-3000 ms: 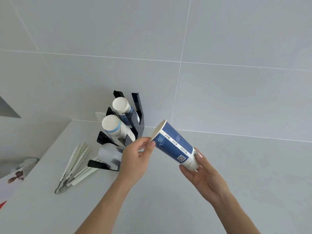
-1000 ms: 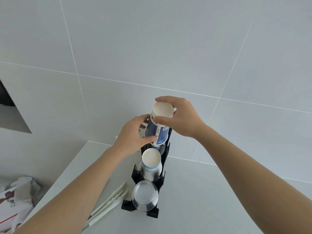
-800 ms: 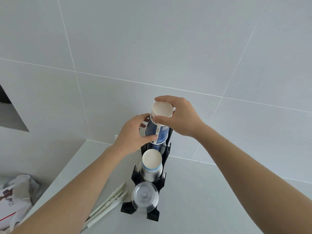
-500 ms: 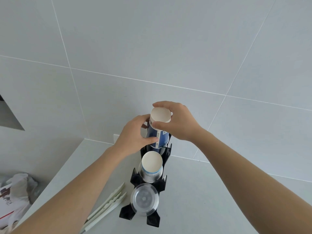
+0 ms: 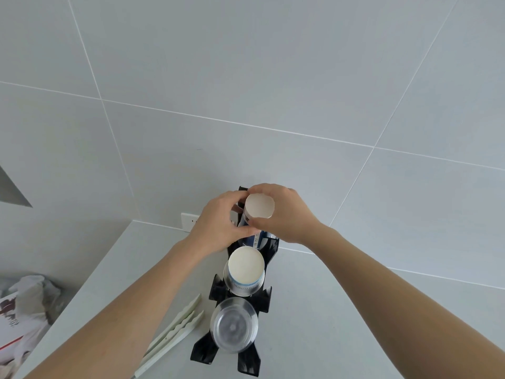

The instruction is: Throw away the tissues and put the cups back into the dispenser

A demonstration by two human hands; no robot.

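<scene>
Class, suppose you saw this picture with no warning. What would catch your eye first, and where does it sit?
First, the two hands meeting at the centre: the left hand and the right hand both grip a blue paper cup at the far slot of a black cup dispenser. Nearer the camera, that dispenser holds a white cup stack and a clear plastic cup stack. White tongs lie on the counter to its left.

Your matt paper cup [image 5: 259, 206], glossy black plastic dispenser [image 5: 247, 362], clear smooth plastic cups [image 5: 234, 328], matt counter [image 5: 341, 310], satin tiled wall [image 5: 246, 64].
</scene>
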